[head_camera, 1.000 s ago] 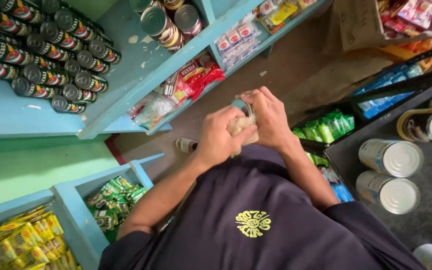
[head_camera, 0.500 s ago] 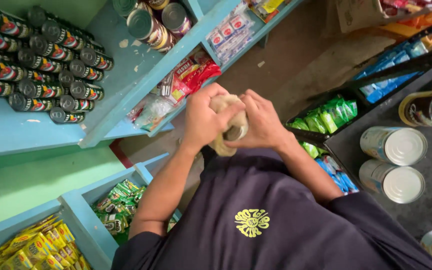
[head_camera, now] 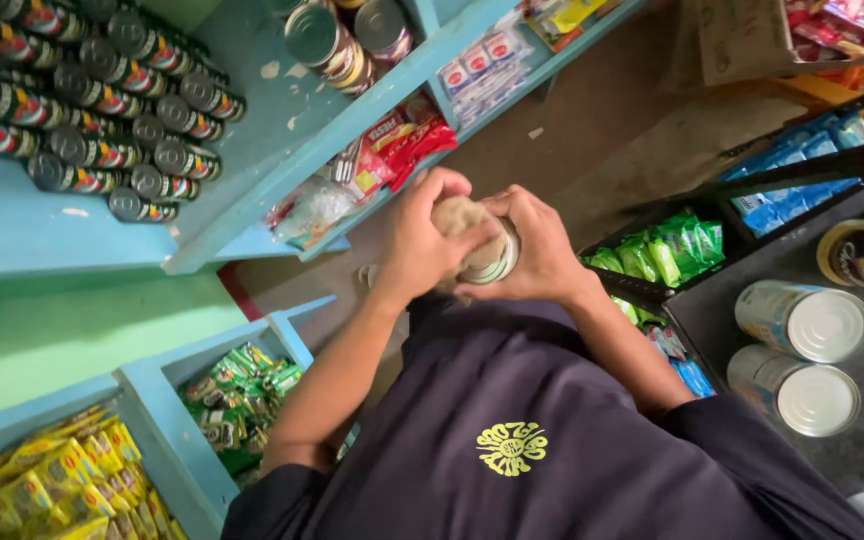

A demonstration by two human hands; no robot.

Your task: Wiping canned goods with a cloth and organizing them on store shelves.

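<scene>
Both grips on round metal can [head_camera: 492,262], beige cloth [head_camera: 457,215] on top

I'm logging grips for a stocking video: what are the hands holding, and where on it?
A small can: the right hand wraps its side, while the left hand presses a beige cloth over its top.

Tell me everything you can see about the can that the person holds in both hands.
The can is a small round tin with a pale metal end and rim; little of its side shows. It lies tilted, held in front of the person's chest above the floor. The left hand presses a beige cloth onto its upper part, and the right hand wraps it from the other side. Its label cannot be made out.
</scene>
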